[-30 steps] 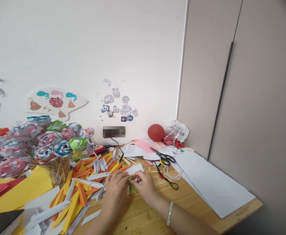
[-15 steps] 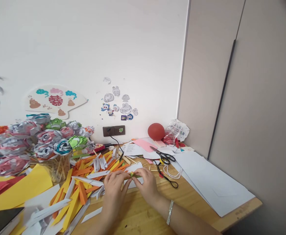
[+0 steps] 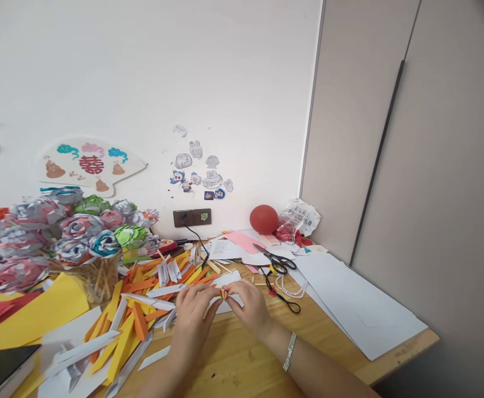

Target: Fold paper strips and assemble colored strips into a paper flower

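Observation:
Between the fingertips of both hands is a small folded paper piece (image 3: pixel 224 294), with yellow, green and pinkish-red showing. My left hand (image 3: pixel 196 312) pinches its left side, thumb and fingers closed. On the other side, my right hand (image 3: pixel 248 304) closes thumb and forefinger on the same piece. Much of the piece is covered by the fingers. Under and behind the hands lies a white paper sheet (image 3: pixel 230 278). Folded orange, yellow and white paper strips (image 3: pixel 140 320) are heaped just left of my left hand.
Paper flowers (image 3: pixel 80 226) crowd a clear container at the left. Black scissors (image 3: pixel 281 262), a white bead string (image 3: pixel 290 292) and a red balloon (image 3: pixel 264 220) are at the back right. White sheets (image 3: pixel 358 309) lie along the right edge. A dark phone-like object (image 3: pixel 8 365) sits front left.
The small folded piece has turned between my fingertips and now shows pinkish-red stripes. Both hands stay in nearly the same place; the camera view has shifted slightly.

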Demonstrator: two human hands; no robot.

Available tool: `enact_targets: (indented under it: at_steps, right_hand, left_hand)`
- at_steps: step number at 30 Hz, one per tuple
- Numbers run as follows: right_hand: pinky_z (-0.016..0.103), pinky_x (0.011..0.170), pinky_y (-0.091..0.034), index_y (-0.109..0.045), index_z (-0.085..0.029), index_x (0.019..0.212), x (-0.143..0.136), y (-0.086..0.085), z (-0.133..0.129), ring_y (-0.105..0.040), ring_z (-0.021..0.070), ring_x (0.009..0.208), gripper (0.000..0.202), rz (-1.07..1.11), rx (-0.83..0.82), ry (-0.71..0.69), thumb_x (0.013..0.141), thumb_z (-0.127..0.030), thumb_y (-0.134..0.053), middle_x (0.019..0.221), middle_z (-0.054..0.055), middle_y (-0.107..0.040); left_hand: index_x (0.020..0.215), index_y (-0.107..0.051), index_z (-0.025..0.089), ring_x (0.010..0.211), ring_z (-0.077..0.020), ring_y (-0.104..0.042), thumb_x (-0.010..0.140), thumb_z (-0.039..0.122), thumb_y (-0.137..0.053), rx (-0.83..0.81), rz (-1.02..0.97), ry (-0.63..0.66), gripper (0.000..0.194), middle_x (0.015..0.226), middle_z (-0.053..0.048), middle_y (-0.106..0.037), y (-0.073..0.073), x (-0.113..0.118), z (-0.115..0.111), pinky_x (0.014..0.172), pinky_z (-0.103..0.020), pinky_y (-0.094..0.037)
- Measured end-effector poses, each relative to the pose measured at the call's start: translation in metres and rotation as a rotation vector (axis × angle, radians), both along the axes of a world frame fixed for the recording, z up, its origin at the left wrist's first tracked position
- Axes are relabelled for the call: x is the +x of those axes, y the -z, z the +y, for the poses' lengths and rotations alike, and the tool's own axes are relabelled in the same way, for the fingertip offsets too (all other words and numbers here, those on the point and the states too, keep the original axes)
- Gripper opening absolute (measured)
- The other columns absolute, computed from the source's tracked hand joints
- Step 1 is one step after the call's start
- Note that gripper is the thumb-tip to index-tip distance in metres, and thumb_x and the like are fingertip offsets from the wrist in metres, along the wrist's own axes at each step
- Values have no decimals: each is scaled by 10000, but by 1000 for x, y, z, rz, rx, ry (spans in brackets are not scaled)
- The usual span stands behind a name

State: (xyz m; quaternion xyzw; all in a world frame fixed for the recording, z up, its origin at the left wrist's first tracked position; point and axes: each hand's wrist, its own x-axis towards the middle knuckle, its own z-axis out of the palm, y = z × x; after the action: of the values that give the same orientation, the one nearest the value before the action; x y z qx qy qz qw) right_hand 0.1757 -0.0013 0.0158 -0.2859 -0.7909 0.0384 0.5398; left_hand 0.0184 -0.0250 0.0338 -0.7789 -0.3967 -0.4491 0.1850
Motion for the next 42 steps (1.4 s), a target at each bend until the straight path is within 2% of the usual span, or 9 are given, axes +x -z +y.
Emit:
enact_targets:
  at_steps: [6, 13, 20, 23, 26, 29, 33, 37, 42]
  right_hand:
    - [287, 778, -426, -562, -194, 882, 2, -6, -1, -560, 153, 871, 89, -12, 12, -67, 821, -193, -497, 889, 47, -638]
    - [273, 711, -431, -572, -197, 751, 6, -17, -3, -567, 144, 743, 57, -15, -85, -94, 790, -232, -549, 743, 13, -625]
    - [307, 780, -430, -582, -200, 853, 11, -24, -11, -551, 148, 854, 139, -127, 49, -168, 851, -192, -442, 875, 47, -638]
    - [311, 763, -436, -591, -205, 832, 12, -26, -13, -555, 153, 821, 135, -123, 1, -172, 845, -223, -457, 832, 40, -639]
    - [298, 724, -445, -596, -202, 743, 12, -30, -13, -558, 151, 742, 71, -34, -187, -163, 772, -259, -566, 740, 16, -622]
    - [251, 642, -459, -584, -183, 711, 10, -33, -12, -560, 128, 669, 83, 114, -531, -243, 687, -241, -638, 700, -7, -591]
    - [224, 577, -449, -574, -153, 673, 5, -24, -6, -548, 109, 600, 142, 222, -838, -284, 605, -220, -679, 633, -24, -573]
    - [211, 530, -423, -565, -134, 611, -3, -1, 7, -509, 86, 509, 152, 233, -942, -201, 553, -177, -698, 529, -50, -537]
    - [196, 498, -383, -551, -134, 584, -10, 22, 20, -480, 78, 487, 134, 214, -917, -114, 552, -131, -681, 510, -57, -519]
  left_hand:
    - [765, -520, 205, 719, -155, -569, 815, 191, -484, -70, -18, 109, 63, 724, -5, -633, -3, -5, 3, 736, -304, -383]
    - [747, -513, 194, 707, -148, -557, 828, 230, -463, -181, -15, 220, 101, 730, -27, -587, -9, -5, 3, 638, -245, -431]
    - [863, -548, 200, 781, -143, -564, 832, 136, -446, -36, 111, 312, 124, 832, -45, -633, -6, -14, 4, 744, -280, -423]
    - [835, -561, 202, 769, -144, -572, 830, 167, -456, -75, 99, 327, 111, 814, -42, -643, -8, -15, 4, 736, -277, -426]
    - [777, -560, 202, 767, -154, -572, 809, 235, -493, -239, -16, 333, 81, 787, -38, -627, -14, -13, 1, 711, -269, -441]
    - [734, -548, 197, 745, -163, -562, 777, 287, -519, -530, -167, 333, 104, 770, -28, -606, -20, -9, 0, 684, -274, -444]
    - [659, -523, 181, 594, -133, -515, 709, 376, -562, -925, -369, 400, 205, 623, 24, -543, -9, -6, 10, 565, -236, -406]
    - [618, -493, 171, 493, -103, -445, 606, 499, -613, -1107, -457, 374, 349, 538, 57, -475, 16, -8, 26, 483, -209, -325]
    - [600, -490, 163, 457, -100, -426, 574, 503, -629, -1097, -459, 323, 368, 501, 64, -452, 28, -8, 32, 463, -214, -313]
